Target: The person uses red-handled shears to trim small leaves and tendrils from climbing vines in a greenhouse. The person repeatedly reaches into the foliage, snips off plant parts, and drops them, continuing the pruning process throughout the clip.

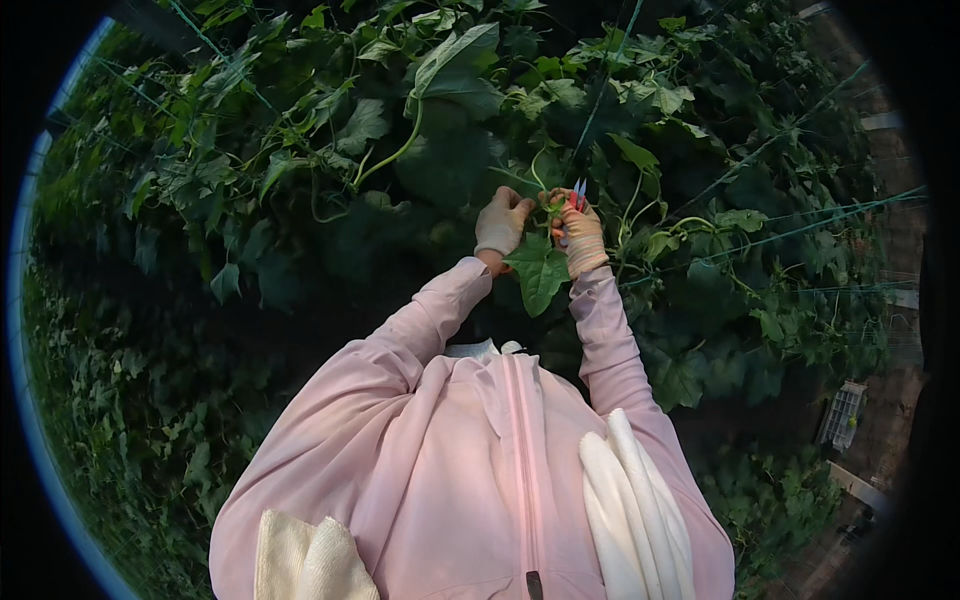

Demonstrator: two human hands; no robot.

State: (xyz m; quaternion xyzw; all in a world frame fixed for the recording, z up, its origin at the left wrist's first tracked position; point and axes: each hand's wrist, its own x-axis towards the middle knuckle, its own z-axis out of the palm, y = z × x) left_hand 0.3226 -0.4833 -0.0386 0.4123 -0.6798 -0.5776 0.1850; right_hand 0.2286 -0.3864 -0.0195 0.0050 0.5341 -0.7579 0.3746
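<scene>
My right hand (583, 238), in a pale, orange-marked knit glove, grips small red-handled snips (579, 196) with the blades pointing up. Beside it is my left hand (501, 223), also gloved, its fingers bent towards a vine shoot (553, 206). Whether the left fingers pinch the stem is too small to make out. The shoot rises between both hands, against the right fingers. Below them hangs a broad lobed leaf (538, 274), partly in front of the left wrist. A green twine (598, 105) runs down from above towards the hands.
Dense climbing vines (360, 124) surround the hands. More green twines (832, 219) stretch across at the right. A pale plastic crate (844, 415) sits on the ground at the far right. White cloth (637, 502) hangs over the front of my pink jacket (457, 465).
</scene>
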